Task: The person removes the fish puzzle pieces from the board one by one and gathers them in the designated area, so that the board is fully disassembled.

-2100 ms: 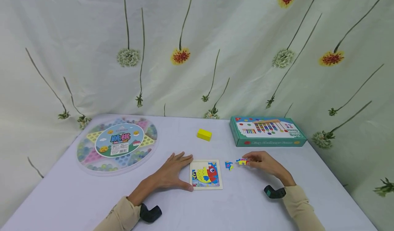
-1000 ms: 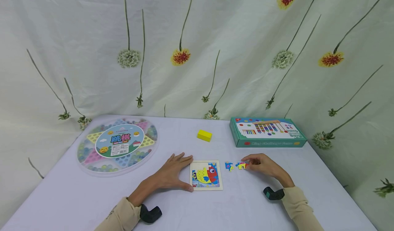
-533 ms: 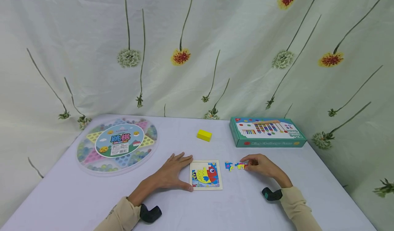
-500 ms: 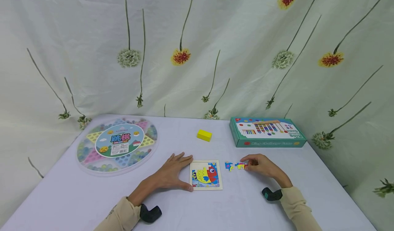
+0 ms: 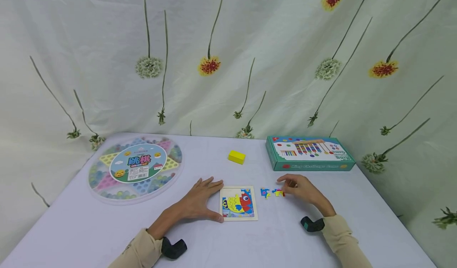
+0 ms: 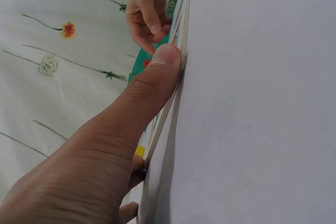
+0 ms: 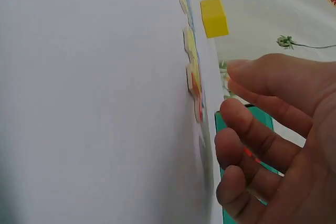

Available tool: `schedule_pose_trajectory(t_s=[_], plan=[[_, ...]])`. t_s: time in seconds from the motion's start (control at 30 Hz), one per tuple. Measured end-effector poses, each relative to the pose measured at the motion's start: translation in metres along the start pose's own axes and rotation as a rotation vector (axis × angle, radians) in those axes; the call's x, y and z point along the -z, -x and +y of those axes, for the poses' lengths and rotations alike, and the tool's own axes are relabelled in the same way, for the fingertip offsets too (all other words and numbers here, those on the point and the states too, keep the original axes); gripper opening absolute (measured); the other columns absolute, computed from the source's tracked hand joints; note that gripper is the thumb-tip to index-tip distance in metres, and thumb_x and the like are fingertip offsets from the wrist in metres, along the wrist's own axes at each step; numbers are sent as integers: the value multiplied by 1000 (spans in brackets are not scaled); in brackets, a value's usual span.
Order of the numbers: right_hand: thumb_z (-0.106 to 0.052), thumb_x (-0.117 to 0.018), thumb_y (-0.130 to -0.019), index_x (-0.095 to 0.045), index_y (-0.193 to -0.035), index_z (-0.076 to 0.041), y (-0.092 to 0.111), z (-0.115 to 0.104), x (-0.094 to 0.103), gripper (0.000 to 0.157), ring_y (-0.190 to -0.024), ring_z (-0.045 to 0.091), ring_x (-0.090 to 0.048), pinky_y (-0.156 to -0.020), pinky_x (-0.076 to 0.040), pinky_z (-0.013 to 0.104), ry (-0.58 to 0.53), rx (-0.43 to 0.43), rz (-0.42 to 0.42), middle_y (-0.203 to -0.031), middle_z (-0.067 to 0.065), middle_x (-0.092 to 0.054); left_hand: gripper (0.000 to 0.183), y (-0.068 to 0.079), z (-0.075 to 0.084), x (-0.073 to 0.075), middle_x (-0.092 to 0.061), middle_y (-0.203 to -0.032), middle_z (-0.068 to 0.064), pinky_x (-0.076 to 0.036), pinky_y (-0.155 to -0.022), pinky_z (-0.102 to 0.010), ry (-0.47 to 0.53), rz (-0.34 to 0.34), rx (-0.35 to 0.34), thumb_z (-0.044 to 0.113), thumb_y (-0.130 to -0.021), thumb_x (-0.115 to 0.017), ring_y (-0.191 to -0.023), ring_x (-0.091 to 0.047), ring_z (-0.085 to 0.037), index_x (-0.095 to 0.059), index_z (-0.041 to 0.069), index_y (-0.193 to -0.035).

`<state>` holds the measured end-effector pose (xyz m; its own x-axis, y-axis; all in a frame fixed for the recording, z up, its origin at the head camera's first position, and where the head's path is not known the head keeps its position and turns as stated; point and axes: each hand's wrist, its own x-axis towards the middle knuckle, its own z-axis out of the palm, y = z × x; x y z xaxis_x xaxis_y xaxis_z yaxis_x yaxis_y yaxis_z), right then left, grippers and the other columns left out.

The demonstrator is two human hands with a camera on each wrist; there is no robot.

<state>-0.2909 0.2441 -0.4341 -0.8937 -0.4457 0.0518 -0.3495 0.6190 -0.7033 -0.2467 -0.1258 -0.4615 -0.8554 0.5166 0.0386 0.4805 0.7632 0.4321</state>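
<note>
Head view: across the white-covered table, I see a square, pale wooden puzzle tray holding most of a red-and-yellow fish picture. By my reading the work is well along: the lower and right parts are filled, while the tray's upper left lies bare. Two loose pieces sit just to its right, a blue-and-yellow jigsaw piece and, beside it, a yellow, red and blue jigsaw piece, so these seem to be what is left. The left hand spreads along the tray's left side, thumb at the near corner. The right hand stands by the farther piece.

Left wrist view: the thumb rests against the tray's edge, fingers apart from it on the far side; the puzzle's face is hardly visible from here.

Right wrist view: the fingers are loosely bent and hold nothing, with the pieces lying on the cloth apart from them. Whether thumb and forefinger touch, I cannot tell.
</note>
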Motion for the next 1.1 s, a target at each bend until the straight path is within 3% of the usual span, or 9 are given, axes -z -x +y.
schedule_pose_trajectory(t_s=[0.2,0.33,0.47,0.73,1.1], plan=[[-12,-67,-88,-64,-117,-3,-10,-13,-12,30,-99,28,-59,-79,-53,36,-19,58,31,-110,13,-65,105,0,1,0,-36,-153,1,-6,-118,-54,2,-1,3,70,-64,-72,-146,-18,-31,-40,14,-147],[-15,-68,-88,-62,-121,-4,-18,-24,-24,35,-113,34,-54,-93,-47,50,-34,87,-22,-121,13,-63,105,0,1,0,-36,-153,1,-6,-118,-55,0,1,1,69,-65,-72,-145,-18,-31,-40,13,-147],[-18,-69,-87,-62,-123,-6,-26,-38,-38,38,-117,33,-52,-99,-43,56,-42,128,-90,-124,11,-61,104,0,2,0,-37,-153,1,-6,-118,-54,-3,2,8,68,-64,-73,-146,-18,-31,-40,14,-147],[-16,-69,-87,-66,-117,-9,-41,-56,-58,31,-113,25,-53,-97,-44,47,-23,187,-176,-120,5,-62,105,0,2,1,-36,-153,1,-5,-118,-55,5,-7,8,70,-64,-72,-146,-17,-31,-40,14,-147],[-13,-69,-85,-72,-109,-14,-45,-54,-64,25,-112,25,-46,-96,-38,45,25,179,-220,-115,3,-62,105,0,1,1,-36,-153,1,-6,-118,-55,4,-8,10,70,-64,-72,-145,-18,-32,-40,13,-147]])
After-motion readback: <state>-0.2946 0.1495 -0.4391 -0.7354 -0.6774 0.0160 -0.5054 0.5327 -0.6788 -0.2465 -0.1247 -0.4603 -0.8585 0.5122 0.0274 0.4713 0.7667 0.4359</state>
